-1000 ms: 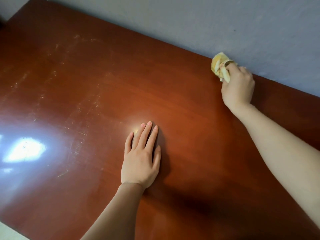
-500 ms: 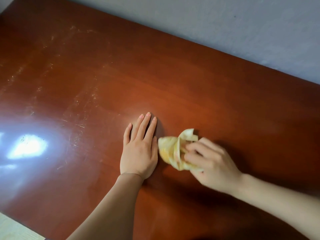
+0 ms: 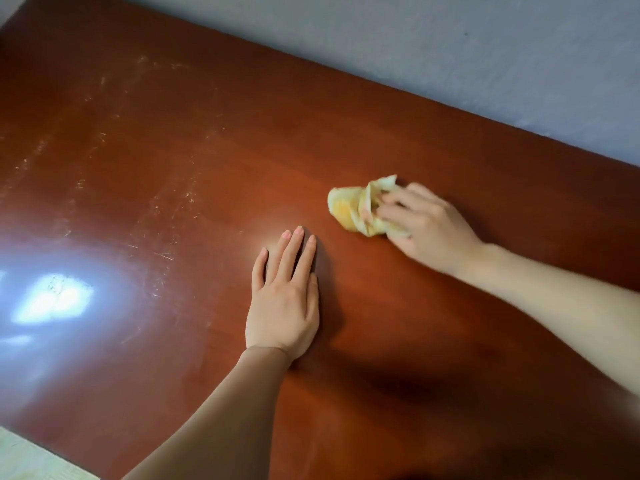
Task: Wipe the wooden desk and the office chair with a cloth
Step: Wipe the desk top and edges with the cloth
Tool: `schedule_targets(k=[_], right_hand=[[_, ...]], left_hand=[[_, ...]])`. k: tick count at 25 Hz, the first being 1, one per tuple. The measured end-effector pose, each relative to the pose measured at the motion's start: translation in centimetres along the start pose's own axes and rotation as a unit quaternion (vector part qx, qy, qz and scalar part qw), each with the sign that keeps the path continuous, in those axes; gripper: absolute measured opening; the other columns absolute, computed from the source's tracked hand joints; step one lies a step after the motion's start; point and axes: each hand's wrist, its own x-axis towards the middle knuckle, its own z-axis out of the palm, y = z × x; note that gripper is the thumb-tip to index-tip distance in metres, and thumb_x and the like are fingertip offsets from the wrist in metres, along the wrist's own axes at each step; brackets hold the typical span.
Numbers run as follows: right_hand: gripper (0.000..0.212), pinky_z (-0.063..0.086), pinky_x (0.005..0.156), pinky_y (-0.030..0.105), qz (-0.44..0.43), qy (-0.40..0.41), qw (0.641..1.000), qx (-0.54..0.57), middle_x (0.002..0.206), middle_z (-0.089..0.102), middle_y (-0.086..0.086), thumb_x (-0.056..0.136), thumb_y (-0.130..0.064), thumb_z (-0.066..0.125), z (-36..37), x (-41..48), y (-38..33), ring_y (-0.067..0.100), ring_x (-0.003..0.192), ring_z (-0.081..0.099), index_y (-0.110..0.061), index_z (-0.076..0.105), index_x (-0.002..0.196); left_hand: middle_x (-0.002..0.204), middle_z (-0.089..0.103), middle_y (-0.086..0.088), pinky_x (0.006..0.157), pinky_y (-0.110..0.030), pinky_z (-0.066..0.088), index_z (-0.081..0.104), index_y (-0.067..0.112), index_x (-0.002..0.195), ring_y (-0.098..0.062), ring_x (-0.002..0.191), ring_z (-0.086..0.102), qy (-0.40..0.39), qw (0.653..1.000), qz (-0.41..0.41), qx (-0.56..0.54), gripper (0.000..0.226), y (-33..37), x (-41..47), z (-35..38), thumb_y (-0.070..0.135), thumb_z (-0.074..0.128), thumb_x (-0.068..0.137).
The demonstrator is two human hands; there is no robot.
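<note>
We look down on the desk [image 3: 381,133], a reddish-brown wooden top that fills most of the view. Its left part carries a bright patch of glare [image 3: 52,303] and many fine pale scratches [image 3: 162,254]. Along its far edge we see a grey wall [image 3: 485,46]. Two bare forearms reach in, one from the bottom and one from the right.

The left hand [image 3: 282,303] lies palm down on the desk near the middle. Its fingers are straight and close together and hold nothing. The right hand [image 3: 429,226] rests on the desk up and to the right of it, apart from it. We see its fingers curled round a cloth [image 3: 356,209], pressing it onto the wood.

The cloth is yellow and crumpled into a bunch. It sticks out to the left of the right hand's fingers and lies on the desk, just beyond the left hand's fingertips. Hand and cloth look slightly blurred.

In the bottom left corner a pale strip [image 3: 20,455] shows past the desk's near edge.
</note>
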Motion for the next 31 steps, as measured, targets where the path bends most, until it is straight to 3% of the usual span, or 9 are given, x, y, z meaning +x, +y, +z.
schedule_targets(k=[6,9,16,19,22,24,28,31], right_hand=[[0.016,0.043,0.073,0.036,0.191,0.046,0.98,-0.016,0.098,0.065,0.011,0.087,-0.006,0.058,2.0,7.7,1.4,0.033,0.089,0.054,-0.007,0.066,0.101],[0.015,0.042,0.073,0.035,0.232,0.069,0.97,-0.019,0.099,0.065,0.011,0.087,-0.006,0.058,2.7,7.7,0.3,0.033,0.089,0.055,-0.008,0.067,0.099],[0.021,0.047,0.076,0.037,0.218,0.029,0.975,-0.037,0.104,0.064,0.014,0.086,-0.007,0.061,2.1,4.0,-3.9,0.034,0.094,0.056,-0.006,0.066,0.106],[0.024,0.048,0.078,0.037,0.22,0.02,0.974,-0.05,0.106,0.064,0.013,0.084,-0.009,0.063,2.4,2.6,-6.4,0.032,0.096,0.056,-0.007,0.065,0.108],[0.023,0.048,0.076,0.037,0.213,0.01,0.975,-0.057,0.103,0.063,0.012,0.083,-0.01,0.063,2.8,1.5,-9.1,0.032,0.095,0.056,-0.007,0.065,0.105],[0.022,0.048,0.076,0.038,0.21,-0.002,0.976,-0.06,0.101,0.063,0.011,0.08,-0.011,0.064,2.9,0.7,-11.0,0.032,0.095,0.055,-0.009,0.066,0.103],[0.019,0.053,0.067,0.041,0.138,-0.033,0.99,-0.017,0.091,0.062,0.006,0.072,-0.011,0.068,3.5,-2.0,-16.9,0.032,0.088,0.057,-0.011,0.067,0.09],[0.012,0.053,0.061,0.037,0.054,-0.049,0.997,0.024,0.086,0.062,0.005,0.069,-0.012,0.065,4.1,-4.4,-22.0,0.028,0.083,0.058,-0.012,0.068,0.081]], left_hand=[[0.154,0.027,-0.003,0.118,-0.038,0.006,0.032,0.015,0.146,-0.017,0.145,0.017,-0.011,1.0,-0.006,0.001,0.054,0.0,0.1,0.1,0.028,0.019,0.096],[0.156,0.024,-0.003,0.118,-0.041,0.007,0.03,0.017,0.147,-0.017,0.146,0.013,-0.026,1.0,-0.006,0.011,0.054,0.0,0.1,0.3,0.029,0.017,0.097],[0.158,0.018,-0.002,0.117,-0.035,-0.009,0.026,0.024,0.148,-0.016,0.147,0.004,-0.021,1.0,0.02,0.002,0.053,-0.1,0.2,0.2,0.033,0.012,0.098],[0.151,0.033,-0.006,0.119,-0.039,0.002,0.045,0.017,0.138,-0.02,0.145,0.015,0.012,0.996,0.028,-0.083,0.046,-0.3,0.1,0.0,0.031,0.025,0.099],[0.136,0.049,-0.01,0.115,-0.042,0.021,0.059,0.006,0.122,-0.025,0.139,0.028,0.038,0.972,0.021,-0.229,0.03,-1.1,-0.7,-1.0,0.016,0.045,0.097],[0.126,0.056,-0.011,0.112,-0.039,0.027,0.063,0.003,0.116,-0.028,0.134,0.034,0.045,0.958,0.066,-0.276,0.026,-1.7,-1.7,-2.1,0.008,0.047,0.096],[0.114,0.063,-0.008,0.105,-0.039,0.036,0.067,0.002,0.106,-0.029,0.122,0.046,0.117,0.955,0.154,-0.225,0.027,-5.1,-6.3,-4.5,0.012,0.044,0.096],[0.115,0.063,-0.008,0.104,-0.04,0.035,0.067,0.003,0.107,-0.028,0.12,0.048,0.185,0.963,0.077,-0.181,0.032,-9.1,-11.0,-5.9,0.016,0.041,0.096]])
